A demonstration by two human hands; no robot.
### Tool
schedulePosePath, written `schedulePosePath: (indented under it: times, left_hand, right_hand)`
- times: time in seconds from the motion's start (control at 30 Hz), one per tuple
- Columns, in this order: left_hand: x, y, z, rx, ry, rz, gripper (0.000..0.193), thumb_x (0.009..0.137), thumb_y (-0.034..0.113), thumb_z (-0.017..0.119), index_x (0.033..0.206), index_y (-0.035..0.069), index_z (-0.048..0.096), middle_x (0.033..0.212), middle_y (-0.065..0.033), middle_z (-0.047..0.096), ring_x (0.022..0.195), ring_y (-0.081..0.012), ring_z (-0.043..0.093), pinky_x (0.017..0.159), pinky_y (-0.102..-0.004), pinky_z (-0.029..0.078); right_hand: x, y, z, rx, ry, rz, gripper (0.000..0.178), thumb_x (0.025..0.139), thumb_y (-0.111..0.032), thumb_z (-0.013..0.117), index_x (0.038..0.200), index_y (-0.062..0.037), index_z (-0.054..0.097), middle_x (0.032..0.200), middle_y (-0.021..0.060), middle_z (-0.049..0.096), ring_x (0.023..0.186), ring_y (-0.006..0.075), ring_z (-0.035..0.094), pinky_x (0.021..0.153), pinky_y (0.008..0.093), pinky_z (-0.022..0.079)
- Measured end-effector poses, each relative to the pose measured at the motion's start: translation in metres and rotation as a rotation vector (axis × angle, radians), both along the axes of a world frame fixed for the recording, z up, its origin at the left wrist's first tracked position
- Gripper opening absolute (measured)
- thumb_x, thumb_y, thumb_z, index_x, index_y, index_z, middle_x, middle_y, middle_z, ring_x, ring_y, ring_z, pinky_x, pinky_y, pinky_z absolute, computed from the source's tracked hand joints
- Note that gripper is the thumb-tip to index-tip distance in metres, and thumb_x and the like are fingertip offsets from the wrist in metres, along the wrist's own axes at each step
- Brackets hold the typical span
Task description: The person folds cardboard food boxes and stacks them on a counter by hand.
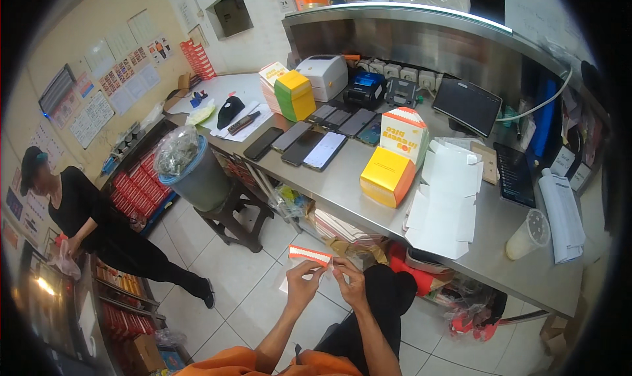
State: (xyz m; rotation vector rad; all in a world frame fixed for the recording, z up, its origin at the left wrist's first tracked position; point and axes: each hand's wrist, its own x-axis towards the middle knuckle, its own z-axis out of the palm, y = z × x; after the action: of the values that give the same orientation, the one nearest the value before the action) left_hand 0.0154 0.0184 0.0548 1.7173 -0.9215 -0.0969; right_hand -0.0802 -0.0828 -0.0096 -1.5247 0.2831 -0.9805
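Note:
In front of my lap, above the tiled floor, my left hand (303, 285) pinches the lower edge of a red-and-white paper carton (309, 255). My right hand (349, 284) is closed at the carton's right end, fingertips together. The carton shows a thin, scalloped red-and-white face; the rest of it is hidden behind my hands. On the steel table (322, 182) ahead stands a yellow-and-orange food box (388, 175) with its tall back flap up. A flat white cardboard sheet with cut flaps (442, 201) lies to its right.
Several phones (304, 147) lie beside another yellow-green box (295, 94) and a white label printer (322, 76). At right are a tablet (466, 106), a keyboard-like dark device (515, 172) and a clear cup (526, 234). A bin (192, 178) sits on a stool; a person (85, 205) stands left.

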Motion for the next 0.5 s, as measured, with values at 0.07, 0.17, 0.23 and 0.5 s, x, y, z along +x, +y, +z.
schedulePosePath:
  times: [0.07, 0.17, 0.23, 0.5]
  left_hand:
    - [0.001, 0.000, -0.010, -0.010, 0.009, -0.004, 0.016, 0.080, -0.004, 0.072, 0.096, -0.001, 0.073, 0.091, -0.0119, 0.073, 0.079, -0.0197, 0.071, 0.068, -0.0288, 0.059]
    - [-0.010, -0.006, -0.037, -0.027, 0.132, -0.019, 0.018, 0.081, -0.002, 0.074, 0.099, 0.001, 0.074, 0.098, -0.0100, 0.073, 0.085, -0.0162, 0.069, 0.071, -0.0287, 0.058]
    - [-0.028, -0.015, -0.040, -0.065, 0.207, -0.054, 0.028, 0.083, -0.002, 0.073, 0.110, 0.002, 0.069, 0.110, -0.0081, 0.070, 0.095, -0.0149, 0.067, 0.078, -0.0284, 0.057]
    - [-0.006, 0.007, -0.053, 0.077, 0.478, -0.191, 0.039, 0.087, 0.012, 0.072, 0.122, 0.001, 0.059, 0.104, -0.0078, 0.068, 0.092, -0.0150, 0.066, 0.078, -0.0298, 0.055]
  right_hand:
    - [0.004, -0.001, -0.010, 0.094, -0.119, -0.010, 0.016, 0.090, -0.007, 0.067, 0.104, 0.0014, 0.072, 0.111, 0.0144, 0.068, 0.105, 0.0231, 0.064, 0.090, 0.0321, 0.049]
    - [0.009, -0.003, -0.021, 0.187, -0.177, -0.042, 0.014, 0.088, -0.003, 0.068, 0.101, 0.0028, 0.072, 0.112, 0.0161, 0.068, 0.105, 0.0235, 0.064, 0.090, 0.0318, 0.049]
    - [0.005, -0.008, -0.017, 0.203, -0.159, -0.080, 0.014, 0.087, 0.000, 0.070, 0.099, 0.0060, 0.072, 0.116, 0.0193, 0.065, 0.104, 0.0244, 0.063, 0.092, 0.0327, 0.048]
    - [0.021, 0.007, -0.052, 0.240, -0.012, 0.021, 0.018, 0.080, 0.005, 0.073, 0.095, 0.0004, 0.063, 0.102, 0.0090, 0.065, 0.095, 0.0150, 0.062, 0.086, 0.0288, 0.050]
